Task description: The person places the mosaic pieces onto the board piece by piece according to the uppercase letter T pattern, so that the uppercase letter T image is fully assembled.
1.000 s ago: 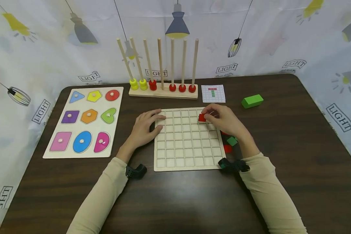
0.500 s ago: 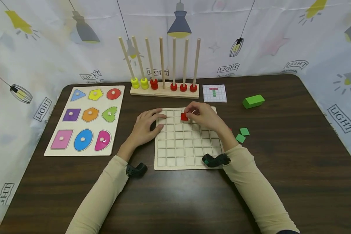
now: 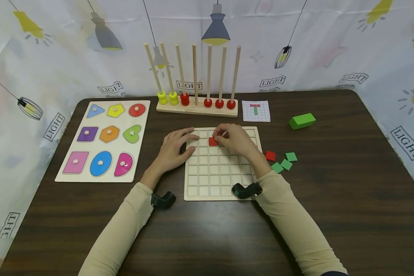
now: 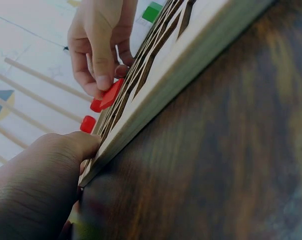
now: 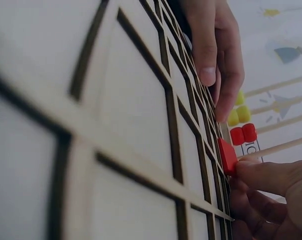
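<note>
A pale wooden grid board [image 3: 203, 190] lies on the dark table. My right hand [image 3: 235, 140] is over its upper part and pinches a red square tile [image 3: 212, 142] between thumb and fingertips. In the right wrist view the red tile [image 5: 227, 156] is tilted, one edge down at the grid. My left hand [image 3: 175, 148] rests with spread fingers on the board's left edge, thumb and fingertips on the outer cells. The left wrist view shows the left thumb [image 4: 81, 145] lying at the rim. Beside the right forearm lie another red tile [image 3: 270, 155] and several green tiles [image 3: 291, 156].
Behind the board stand a peg rack [image 3: 197, 109] with yellow and red beads and a card [image 3: 256, 111] printed with a red-and-green T. A green block [image 3: 302, 121] lies at the back right. A knobbed shape puzzle [image 3: 106, 141] lies at the left.
My right hand has carried the red tile leftward across the board from its upper right and lowered it toward the grid. The tiles at the right are uncovered. My left hand stays put.
</note>
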Tool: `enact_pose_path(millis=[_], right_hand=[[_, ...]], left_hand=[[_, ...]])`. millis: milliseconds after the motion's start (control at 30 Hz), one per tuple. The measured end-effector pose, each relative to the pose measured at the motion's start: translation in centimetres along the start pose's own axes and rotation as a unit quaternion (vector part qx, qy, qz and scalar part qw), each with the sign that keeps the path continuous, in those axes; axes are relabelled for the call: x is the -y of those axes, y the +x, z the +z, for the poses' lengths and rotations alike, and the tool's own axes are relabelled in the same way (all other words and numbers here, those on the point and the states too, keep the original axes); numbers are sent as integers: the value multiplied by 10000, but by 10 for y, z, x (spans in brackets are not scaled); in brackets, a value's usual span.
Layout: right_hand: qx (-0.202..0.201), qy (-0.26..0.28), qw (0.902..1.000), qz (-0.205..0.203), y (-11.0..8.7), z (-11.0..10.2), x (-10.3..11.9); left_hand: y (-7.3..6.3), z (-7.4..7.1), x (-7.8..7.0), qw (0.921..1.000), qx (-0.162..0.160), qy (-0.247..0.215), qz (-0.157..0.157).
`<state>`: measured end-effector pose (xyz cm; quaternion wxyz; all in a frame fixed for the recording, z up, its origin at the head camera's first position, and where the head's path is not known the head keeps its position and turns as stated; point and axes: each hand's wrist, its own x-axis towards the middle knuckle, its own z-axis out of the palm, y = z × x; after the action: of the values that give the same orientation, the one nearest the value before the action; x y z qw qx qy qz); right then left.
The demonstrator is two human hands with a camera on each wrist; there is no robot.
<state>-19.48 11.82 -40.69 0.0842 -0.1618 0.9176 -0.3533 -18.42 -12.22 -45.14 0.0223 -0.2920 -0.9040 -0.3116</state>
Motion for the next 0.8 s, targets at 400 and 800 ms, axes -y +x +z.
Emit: enact_pose_path(millis=[400, 800], right_hand=[[149, -120, 9998, 10, 0, -1, 3], [-96, 549, 9982, -224, -20, -21, -17]], left_hand=[[0, 0, 2, 10000, -34, 22, 4], [-1, 0, 2, 10000, -35, 61, 56]])
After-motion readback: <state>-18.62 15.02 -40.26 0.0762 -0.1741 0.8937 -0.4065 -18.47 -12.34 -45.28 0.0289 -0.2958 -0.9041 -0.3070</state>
